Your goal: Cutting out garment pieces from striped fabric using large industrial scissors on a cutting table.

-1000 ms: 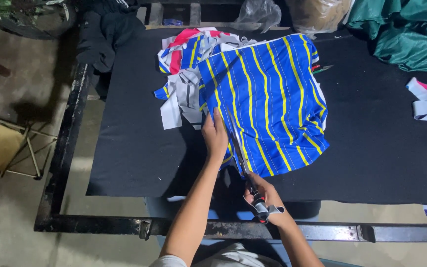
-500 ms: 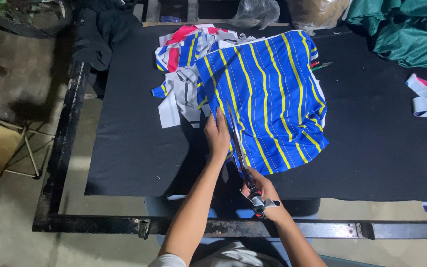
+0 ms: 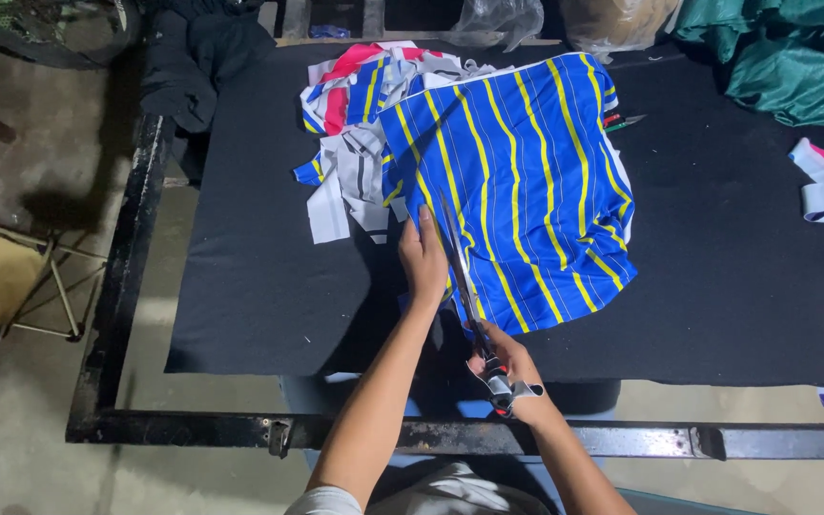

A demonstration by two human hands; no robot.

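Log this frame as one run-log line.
left hand: flat on blue yellow-striped fabric | right hand: grips scissors, blades in fabric edge | black mat | scrap pile behind

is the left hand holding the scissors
No, the left hand lies flat on the blue striped fabric, while the right hand grips the scissors.

Blue cloth (image 3: 517, 191) with yellow stripes – black mat (image 3: 259, 267), green fabric (image 3: 793, 57)
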